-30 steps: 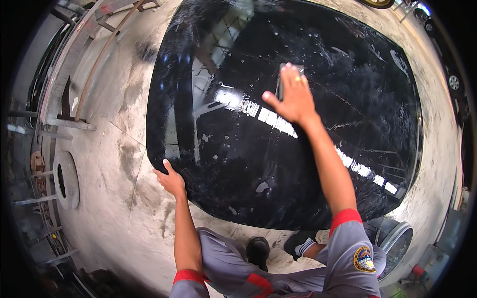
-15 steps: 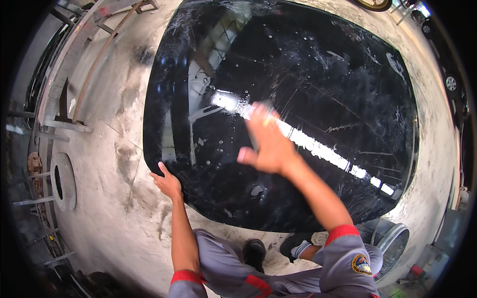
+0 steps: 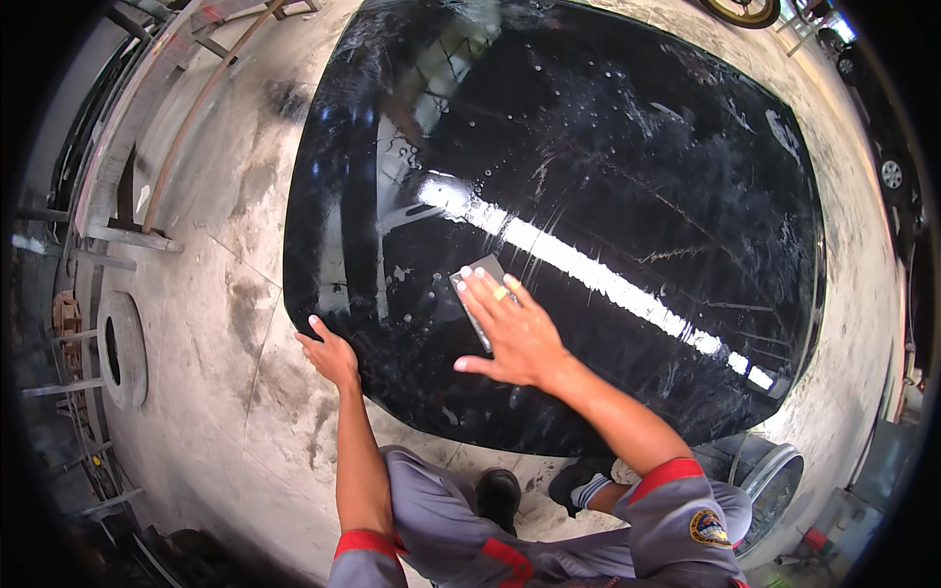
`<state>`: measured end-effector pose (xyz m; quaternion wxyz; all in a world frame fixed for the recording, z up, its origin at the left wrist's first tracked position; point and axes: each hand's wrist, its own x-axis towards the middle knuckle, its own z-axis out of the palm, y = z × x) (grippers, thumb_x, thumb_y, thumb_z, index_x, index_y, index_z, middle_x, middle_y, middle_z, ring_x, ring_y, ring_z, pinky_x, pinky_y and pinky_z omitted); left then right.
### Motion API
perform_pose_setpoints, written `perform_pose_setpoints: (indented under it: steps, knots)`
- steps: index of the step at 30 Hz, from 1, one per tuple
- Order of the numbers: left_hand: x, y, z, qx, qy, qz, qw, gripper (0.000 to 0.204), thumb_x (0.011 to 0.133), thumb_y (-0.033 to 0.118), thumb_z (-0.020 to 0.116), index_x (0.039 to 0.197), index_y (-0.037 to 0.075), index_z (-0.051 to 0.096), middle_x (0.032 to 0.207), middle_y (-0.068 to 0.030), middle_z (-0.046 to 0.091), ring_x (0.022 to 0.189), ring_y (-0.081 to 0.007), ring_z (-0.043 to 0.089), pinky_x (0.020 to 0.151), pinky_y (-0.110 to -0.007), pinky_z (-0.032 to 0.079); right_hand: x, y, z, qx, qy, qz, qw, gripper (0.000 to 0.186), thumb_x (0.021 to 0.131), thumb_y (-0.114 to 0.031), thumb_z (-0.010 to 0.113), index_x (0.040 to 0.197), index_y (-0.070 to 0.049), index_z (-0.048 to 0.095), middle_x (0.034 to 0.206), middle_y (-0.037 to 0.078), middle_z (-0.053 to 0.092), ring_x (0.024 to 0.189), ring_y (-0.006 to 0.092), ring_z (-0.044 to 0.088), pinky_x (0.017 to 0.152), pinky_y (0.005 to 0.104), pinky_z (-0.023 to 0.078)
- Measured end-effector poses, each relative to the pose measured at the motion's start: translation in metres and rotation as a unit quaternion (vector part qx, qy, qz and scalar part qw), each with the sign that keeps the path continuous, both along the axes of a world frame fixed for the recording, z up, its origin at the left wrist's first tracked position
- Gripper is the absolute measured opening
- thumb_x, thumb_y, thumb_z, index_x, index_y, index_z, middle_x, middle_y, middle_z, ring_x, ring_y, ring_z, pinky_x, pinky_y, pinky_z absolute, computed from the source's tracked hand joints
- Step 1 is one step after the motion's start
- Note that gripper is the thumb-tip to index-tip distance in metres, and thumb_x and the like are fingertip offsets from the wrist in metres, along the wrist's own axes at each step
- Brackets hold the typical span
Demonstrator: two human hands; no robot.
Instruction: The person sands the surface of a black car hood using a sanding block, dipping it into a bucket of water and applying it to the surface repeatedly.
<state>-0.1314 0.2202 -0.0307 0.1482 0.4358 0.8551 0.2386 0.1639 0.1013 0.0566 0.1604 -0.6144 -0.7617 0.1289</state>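
Note:
A large glossy black car hood [image 3: 588, 157], wet with drops and pale smears, lies before me. My right hand [image 3: 515, 333] is palm down on its near middle, fingers stretched and thumb out to the left. Under those fingers is a grey rectangular sheet that looks like sandpaper [image 3: 486, 265], pressed flat against the hood and partly covered by the hand. At the hood's near left corner, my left hand [image 3: 333, 356] rests against the edge with its fingers apart; part of it hangs past the rim over the floor.
On the stained concrete floor [image 3: 230, 284] stands a tire [image 3: 123, 350] at the left, near a metal frame [image 3: 132, 235]. A dark round tub [image 3: 774, 500] is close by my right leg. Parked cars [image 3: 890, 171] line the far right.
My right hand has slid toward me and slightly left across the hood with the sandpaper beneath it. The bright reflected strip shows more fully. My left hand stays at the edge.

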Motion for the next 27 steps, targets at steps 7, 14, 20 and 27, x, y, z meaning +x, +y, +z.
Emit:
perform_pose_setpoints:
  steps: [7, 14, 20, 27]
  knots:
    - [0.012, 0.004, -0.003, -0.002, -0.009, -0.025, 1.000, 0.089, 0.105, 0.063, 0.032, 0.155, -0.010, 0.030, 0.149, -0.0354, 0.045, 0.138, -0.0484, 0.044, 0.117, -0.050, 0.033, 0.118, 0.082, -0.010, 0.094, -0.096, -0.224, 0.965, 0.107, 0.091, -0.074, 0.051, 0.157, 0.008, 0.028, 0.165, 0.028, 0.026, 0.155, 0.0378, 0.022, 0.126, 0.0518, 0.016]
    - [0.010, 0.002, 0.010, -0.018, -0.024, -0.007, 1.000, 0.088, 0.105, 0.062, 0.034, 0.156, -0.009, 0.028, 0.152, -0.0350, 0.042, 0.140, -0.0476, 0.043, 0.117, -0.050, 0.032, 0.085, 0.033, 0.000, 0.052, -0.091, -0.128, 0.986, 0.107, 0.091, -0.075, 0.050, 0.158, 0.005, 0.028, 0.165, 0.024, 0.030, 0.155, 0.0362, 0.026, 0.126, 0.0528, 0.015]
    - [0.006, -0.002, 0.003, -0.009, -0.025, -0.009, 1.000, 0.087, 0.105, 0.061, 0.035, 0.156, -0.009, 0.029, 0.155, -0.0343, 0.039, 0.144, -0.0465, 0.038, 0.120, -0.050, 0.029, 0.066, 0.051, -0.009, 0.063, -0.058, -0.193, 0.977, 0.110, 0.090, -0.076, 0.050, 0.157, 0.008, 0.027, 0.166, 0.025, 0.026, 0.156, 0.0362, 0.022, 0.126, 0.0534, 0.014]
    - [0.011, 0.000, 0.000, 0.007, -0.045, -0.009, 0.999, 0.086, 0.104, 0.061, 0.038, 0.155, -0.008, 0.032, 0.155, -0.0310, 0.041, 0.143, -0.0456, 0.040, 0.119, -0.050, 0.031, 0.079, 0.083, -0.005, 0.092, -0.088, -0.193, 0.973, 0.104, 0.094, -0.073, 0.045, 0.157, 0.009, 0.028, 0.166, 0.024, 0.028, 0.156, 0.0344, 0.023, 0.127, 0.0550, 0.007]
